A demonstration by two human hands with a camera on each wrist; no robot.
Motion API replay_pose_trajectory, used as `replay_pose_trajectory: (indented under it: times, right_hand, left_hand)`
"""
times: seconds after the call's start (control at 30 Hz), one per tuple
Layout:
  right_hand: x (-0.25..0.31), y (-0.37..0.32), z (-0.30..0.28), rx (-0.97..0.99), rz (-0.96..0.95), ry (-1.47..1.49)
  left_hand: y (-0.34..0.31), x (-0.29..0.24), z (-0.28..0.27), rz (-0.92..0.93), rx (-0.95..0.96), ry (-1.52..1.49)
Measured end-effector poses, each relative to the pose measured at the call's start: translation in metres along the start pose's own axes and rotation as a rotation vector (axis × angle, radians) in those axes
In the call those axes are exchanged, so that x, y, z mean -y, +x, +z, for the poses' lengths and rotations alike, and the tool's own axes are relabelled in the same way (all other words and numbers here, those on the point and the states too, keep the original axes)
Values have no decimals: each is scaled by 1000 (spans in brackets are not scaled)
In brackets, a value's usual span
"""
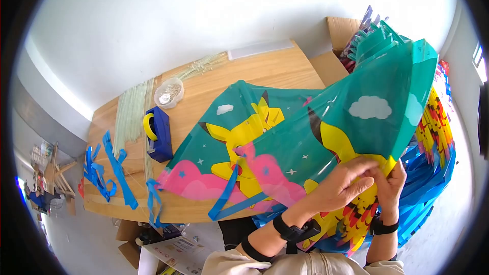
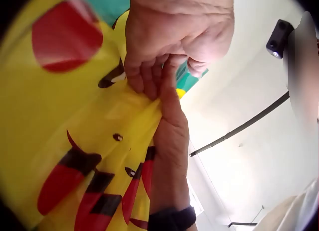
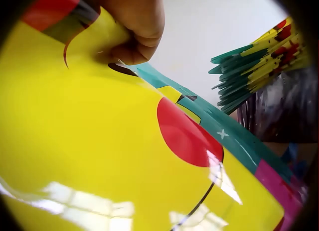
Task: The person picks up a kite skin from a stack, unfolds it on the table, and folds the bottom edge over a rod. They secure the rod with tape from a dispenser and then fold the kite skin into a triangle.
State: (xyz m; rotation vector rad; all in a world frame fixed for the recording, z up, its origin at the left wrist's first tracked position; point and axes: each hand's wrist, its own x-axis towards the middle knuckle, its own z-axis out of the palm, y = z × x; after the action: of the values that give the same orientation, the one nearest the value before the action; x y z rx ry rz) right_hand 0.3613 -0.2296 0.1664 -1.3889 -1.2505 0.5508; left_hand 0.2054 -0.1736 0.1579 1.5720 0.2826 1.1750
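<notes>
A glossy printed plastic sheet (image 1: pixel 275 153), green with yellow cartoon figures, pink shapes and white clouds, spreads over the table's right part and rises toward the right. My left hand (image 1: pixel 346 186) pinches gathered yellow plastic at the near right edge. Close beside it, my right hand (image 1: pixel 391 186) pinches the same gathered edge, so the fingers of both hands meet. In the left wrist view, folds run out from between the fingertips (image 2: pixel 149 91). The right wrist view shows curled fingers (image 3: pixel 142 39) on the yellow part. What lies inside the pinch is hidden.
On the wooden table (image 1: pixel 275 69) are a blue tape dispenser (image 1: pixel 162 135), a clear bowl (image 1: pixel 169 92) of small pieces, thin pale rods (image 1: pixel 131 114) and blue ribbons (image 1: pixel 116 165). Stacked printed sheets (image 1: pixel 435 127) hang at right, near a cardboard box (image 1: pixel 342 30).
</notes>
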Motion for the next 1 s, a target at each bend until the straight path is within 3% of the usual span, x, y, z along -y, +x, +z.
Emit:
replay_pose_trajectory:
  times: [0.07,0.13,0.2,0.27,0.33,0.37,0.43,0.53,0.67,0.73,0.83,1.0]
  right_hand:
    - [-24,7,-21,-162,-47,-136]
    - [-31,17,-43,-323,-70,-184]
    - [-35,23,-73,-473,-74,-170]
    - [-27,23,-90,-594,-50,-64]
    - [-18,23,-97,-643,-57,30]
    - [-15,24,-95,-642,-52,27]
    - [-8,24,-89,-672,-14,-68]
    - [-26,24,-93,-542,-63,-296]
    - [-31,22,-75,-473,-76,-232]
    - [-29,23,-68,-443,-69,-269]
    - [-28,23,-60,-411,-83,-273]
    - [-22,22,-55,-384,-86,-321]
  left_hand:
    - [-4,1,-22,-156,-16,40]
    - [-4,8,-58,-323,-298,-176]
    - [-1,22,-110,-403,-680,73]
    - [-18,76,-180,-382,-836,449]
    - [-48,144,-247,-467,-780,860]
    - [-52,151,-256,-474,-779,859]
    - [-50,158,-263,-651,-680,1197]
    - [-42,168,-261,-747,-718,1241]
    - [-35,179,-263,-738,-704,1362]
    - [-30,172,-263,-825,-734,1315]
    - [-28,155,-260,-740,-806,1173]
    - [-34,173,-267,-761,-749,1238]
